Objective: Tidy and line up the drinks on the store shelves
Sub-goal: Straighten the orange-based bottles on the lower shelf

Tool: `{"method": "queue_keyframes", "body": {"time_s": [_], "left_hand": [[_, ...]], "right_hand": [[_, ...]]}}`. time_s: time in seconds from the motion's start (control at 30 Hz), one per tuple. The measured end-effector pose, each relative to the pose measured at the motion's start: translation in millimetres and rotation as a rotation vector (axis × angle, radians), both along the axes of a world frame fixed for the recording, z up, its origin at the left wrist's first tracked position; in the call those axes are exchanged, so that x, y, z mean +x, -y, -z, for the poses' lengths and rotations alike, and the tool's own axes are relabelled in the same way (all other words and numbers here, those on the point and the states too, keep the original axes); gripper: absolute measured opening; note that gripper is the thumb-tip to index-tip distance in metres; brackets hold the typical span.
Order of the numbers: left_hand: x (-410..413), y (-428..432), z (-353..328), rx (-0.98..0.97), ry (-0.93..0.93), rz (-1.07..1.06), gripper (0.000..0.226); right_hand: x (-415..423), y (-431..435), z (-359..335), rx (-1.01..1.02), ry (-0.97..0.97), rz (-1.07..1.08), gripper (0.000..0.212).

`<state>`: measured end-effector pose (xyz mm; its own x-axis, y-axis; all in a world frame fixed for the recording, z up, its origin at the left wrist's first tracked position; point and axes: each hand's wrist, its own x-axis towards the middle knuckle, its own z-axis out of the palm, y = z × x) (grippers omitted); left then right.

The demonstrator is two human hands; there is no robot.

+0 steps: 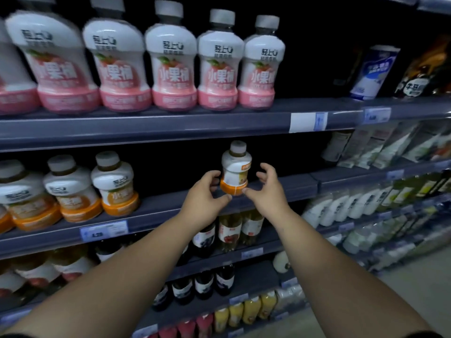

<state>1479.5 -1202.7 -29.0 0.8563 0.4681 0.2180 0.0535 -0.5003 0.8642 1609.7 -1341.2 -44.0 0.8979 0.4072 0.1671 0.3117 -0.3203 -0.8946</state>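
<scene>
The orange-based bottle is right at the front lip of the second shelf, and I cannot tell whether its base rests on the board or is just lifted off it. That is where I see the risk. The left hand carries the grip alone, fingers curled round the bottle's left side and thumb tucked under the base. The right hand, on the bottle's other side, only touches the base with its thumb tip, its fingers released and spread clear of the body. A one-sided hold on a waisted, glossy bottle could let it twist or slip forward off the lip onto the dark bottles below it.

The bottle is squat, with a grey cap, a white shoulder and an orange band at the foot. Its label is turned partly sideways. It stands alone, well apart from the matching orange row to its left, so I judge it needs facing front and sliding over to join them.
</scene>
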Motion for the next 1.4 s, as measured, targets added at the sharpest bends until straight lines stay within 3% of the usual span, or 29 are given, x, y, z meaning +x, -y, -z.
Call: {"method": "queue_keyframes", "body": {"time_s": [0.17,0.37,0.73,0.83,0.9,1.07,1.17,1.3,1.4], "left_hand": [[27,7,1,-0.039,0.026,-0.035,0.056],[14,-5,7,0.025,0.085,-0.306,0.050],[-99,-56,3,0.202,0.123,-0.626,0.041],[-125,-68,0,0.227,0.099,-0.664,0.043],[-140,-76,0,0.246,0.087,-0.668,0.045],[-162,-95,0,0.314,0.046,-0.629,0.049],[-172,-105,4,0.359,0.039,-0.578,0.049],[-180,-118,19,0.435,-0.046,-0.484,0.053],[-186,-129,30,0.635,-0.123,-0.376,0.059]], "right_hand": [[24,-16,2,-0.037,0.013,-0.084,0.097],[30,-37,6,-0.023,0.027,-0.059,0.112],[-18,-99,-5,-0.087,-0.037,-0.289,0.091],[-35,-115,-6,-0.095,-0.050,-0.307,0.072],[-46,-126,-7,-0.134,-0.084,-0.354,0.067],[-80,-145,-10,-0.229,0.011,-0.362,0.088],[-91,-147,-11,-0.255,0.029,-0.345,0.070],[-102,-155,-10,-0.255,0.041,-0.341,0.062],[-110,-158,-7,-0.241,0.050,-0.314,0.058]]}}
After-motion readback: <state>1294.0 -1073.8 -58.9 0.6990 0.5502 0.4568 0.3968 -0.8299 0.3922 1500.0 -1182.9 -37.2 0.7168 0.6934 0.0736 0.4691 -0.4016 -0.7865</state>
